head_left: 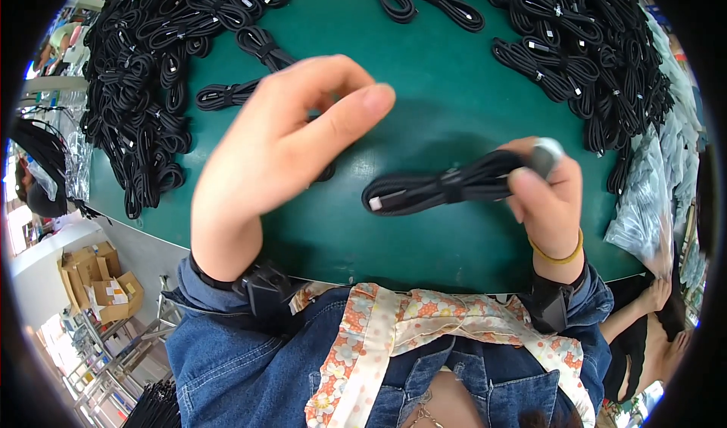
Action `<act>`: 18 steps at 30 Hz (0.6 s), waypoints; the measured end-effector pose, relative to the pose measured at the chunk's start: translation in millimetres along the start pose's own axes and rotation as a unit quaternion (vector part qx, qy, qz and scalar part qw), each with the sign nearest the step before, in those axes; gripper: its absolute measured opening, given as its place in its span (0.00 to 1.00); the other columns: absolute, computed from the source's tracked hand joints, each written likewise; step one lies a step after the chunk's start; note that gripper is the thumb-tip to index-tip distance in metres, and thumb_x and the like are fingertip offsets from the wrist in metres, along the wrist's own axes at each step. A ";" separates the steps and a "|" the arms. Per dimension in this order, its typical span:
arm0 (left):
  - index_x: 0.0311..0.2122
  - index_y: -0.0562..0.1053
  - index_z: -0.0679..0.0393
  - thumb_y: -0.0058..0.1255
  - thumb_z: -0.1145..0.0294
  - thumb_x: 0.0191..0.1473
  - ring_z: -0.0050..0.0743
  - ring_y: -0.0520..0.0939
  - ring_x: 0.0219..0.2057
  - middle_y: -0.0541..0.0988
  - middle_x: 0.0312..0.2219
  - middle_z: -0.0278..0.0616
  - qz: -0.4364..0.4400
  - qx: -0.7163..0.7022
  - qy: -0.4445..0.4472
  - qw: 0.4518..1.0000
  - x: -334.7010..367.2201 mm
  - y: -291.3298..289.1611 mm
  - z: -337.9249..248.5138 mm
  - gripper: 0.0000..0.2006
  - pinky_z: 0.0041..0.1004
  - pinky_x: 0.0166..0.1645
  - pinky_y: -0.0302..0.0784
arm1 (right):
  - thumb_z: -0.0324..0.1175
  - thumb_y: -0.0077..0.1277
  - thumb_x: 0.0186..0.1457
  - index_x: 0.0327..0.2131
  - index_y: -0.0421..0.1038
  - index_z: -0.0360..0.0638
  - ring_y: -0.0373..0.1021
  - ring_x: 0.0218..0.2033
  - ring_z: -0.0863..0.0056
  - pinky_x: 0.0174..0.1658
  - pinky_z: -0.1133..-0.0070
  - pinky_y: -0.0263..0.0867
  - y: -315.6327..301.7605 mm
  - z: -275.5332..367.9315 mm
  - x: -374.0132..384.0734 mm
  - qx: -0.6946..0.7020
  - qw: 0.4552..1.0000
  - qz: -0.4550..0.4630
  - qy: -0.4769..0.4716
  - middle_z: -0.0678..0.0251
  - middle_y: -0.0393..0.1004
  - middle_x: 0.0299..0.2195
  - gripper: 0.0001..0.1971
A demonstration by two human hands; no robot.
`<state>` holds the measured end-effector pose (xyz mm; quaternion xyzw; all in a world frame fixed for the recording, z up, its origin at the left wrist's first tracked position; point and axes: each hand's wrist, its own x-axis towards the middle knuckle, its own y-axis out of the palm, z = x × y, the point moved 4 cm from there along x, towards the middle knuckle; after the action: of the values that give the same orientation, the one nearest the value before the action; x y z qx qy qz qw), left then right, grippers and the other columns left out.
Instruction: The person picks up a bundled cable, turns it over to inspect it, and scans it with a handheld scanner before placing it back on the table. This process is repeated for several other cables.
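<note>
Plainly, the right hand is closed on one end of a black cable bundle, thumb on the near side, with a grey-and-white piece at the same fingers, too blurred to name. The bundle points leftward over the green table, apparently clear of it, its long loops gathered by a dark tie around the middle and a pale metal connector showing at the far end. It should be light, springy rather than limp, and the covering looks braided, so it probably won't slip much; the waist at the tie seems the best place to take hold, since loops pinched at one end may fan out or droop. The connector is likely the delicate part, better left unsqueezed

The left hand hangs across from it, fingers loosely curled, thumb tip close to the index tip; nothing shows in it, but its underside is hidden, so I cannot tell whether it holds anything. Just beyond lie a couple of similar bundles. Farther out, a large heap covers the table's left side, another its far right, and clear plastic bags hang at the right edge
</note>
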<state>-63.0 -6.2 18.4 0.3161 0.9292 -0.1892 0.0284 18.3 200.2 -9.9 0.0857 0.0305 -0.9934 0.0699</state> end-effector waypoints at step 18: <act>0.27 0.69 0.60 0.51 0.71 0.29 0.31 0.69 0.30 0.67 0.22 0.39 -0.026 0.446 0.096 0.889 -3.1 -4.5 6.0 0.13 0.28 0.38 0.59 | 0.35 0.35 0.52 0.43 0.57 0.37 0.48 0.09 0.91 0.15 0.92 0.45 -21.0 -4.0 10.4 0.246 0.955 -0.135 -0.091 0.56 0.66 0.36 0.16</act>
<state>-63.6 -13.5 14.8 0.2875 0.7529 -0.5535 -0.2099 5.8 219.9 -14.6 0.0040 -0.2099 -0.9740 -0.0856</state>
